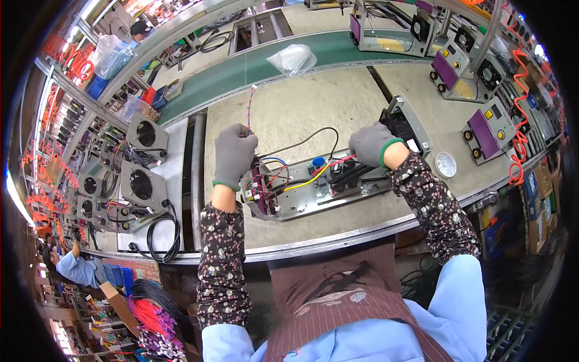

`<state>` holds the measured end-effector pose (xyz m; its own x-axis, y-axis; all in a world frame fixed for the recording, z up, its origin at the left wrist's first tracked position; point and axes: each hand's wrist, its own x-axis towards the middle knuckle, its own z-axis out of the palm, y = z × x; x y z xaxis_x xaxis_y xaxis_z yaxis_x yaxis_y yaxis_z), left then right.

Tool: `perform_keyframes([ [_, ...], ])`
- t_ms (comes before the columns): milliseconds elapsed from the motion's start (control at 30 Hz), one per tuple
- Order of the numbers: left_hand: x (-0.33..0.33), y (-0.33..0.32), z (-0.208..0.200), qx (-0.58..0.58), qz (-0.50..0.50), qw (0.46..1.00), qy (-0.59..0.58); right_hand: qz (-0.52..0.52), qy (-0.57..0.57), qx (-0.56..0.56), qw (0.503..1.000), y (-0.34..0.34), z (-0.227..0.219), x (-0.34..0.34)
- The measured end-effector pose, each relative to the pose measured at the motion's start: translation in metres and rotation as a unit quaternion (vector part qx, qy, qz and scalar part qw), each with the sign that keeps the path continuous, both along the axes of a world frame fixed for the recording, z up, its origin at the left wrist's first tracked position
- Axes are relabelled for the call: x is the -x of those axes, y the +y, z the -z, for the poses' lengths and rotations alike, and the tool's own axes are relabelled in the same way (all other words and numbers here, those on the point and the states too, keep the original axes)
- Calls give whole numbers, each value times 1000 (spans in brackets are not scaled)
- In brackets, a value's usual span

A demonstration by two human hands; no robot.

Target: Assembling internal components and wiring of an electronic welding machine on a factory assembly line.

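Note:
An open metal machine chassis (pixel 307 206) lies in front of me on the bench, with a purple front panel (pixel 258 188) at its left end and a black fan (pixel 395 125) at its right. My left hand (pixel 234 158), in a grey glove, is closed above the front panel. From its fingers a twisted red-and-blue wire (pixel 249 110) rises to a small white connector. My right hand (pixel 373 145), also gloved, is closed over the chassis beside the fan; its fingertips are hidden. Red, yellow and black wires (pixel 313 176) run between the ends, around a blue component (pixel 318 161).
A clear plastic bag (pixel 292 59) lies on the green conveyor (pixel 205 84). A small round dish (pixel 446 164) sits right of the chassis. Finished-looking purple-fronted units (pixel 490 131) stand at right; fan-fitted housings (pixel 143 184) with cables stand at left. A coiled red hose (pixel 518 108) hangs at right.

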<state>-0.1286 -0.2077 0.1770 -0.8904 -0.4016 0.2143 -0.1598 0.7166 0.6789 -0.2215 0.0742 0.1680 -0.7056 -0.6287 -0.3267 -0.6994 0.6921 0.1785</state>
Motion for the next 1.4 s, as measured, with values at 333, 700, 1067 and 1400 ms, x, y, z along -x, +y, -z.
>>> perform_keyframes([
  [333,-4,1,1,-10,-21,1000,2,-18,-432,436,789,-8,-86,-10],
  [700,-4,13,-15,-13,-22,999,-46,-106,106,400,904,-48,-70,-74],
  [1067,-2,3,-4,-14,-14,999,-28,96,-384,793,463,-86,-1,-80],
  [1400,-1,1,-2,-34,-34,998,-32,-78,-3,456,887,-119,36,-44],
])
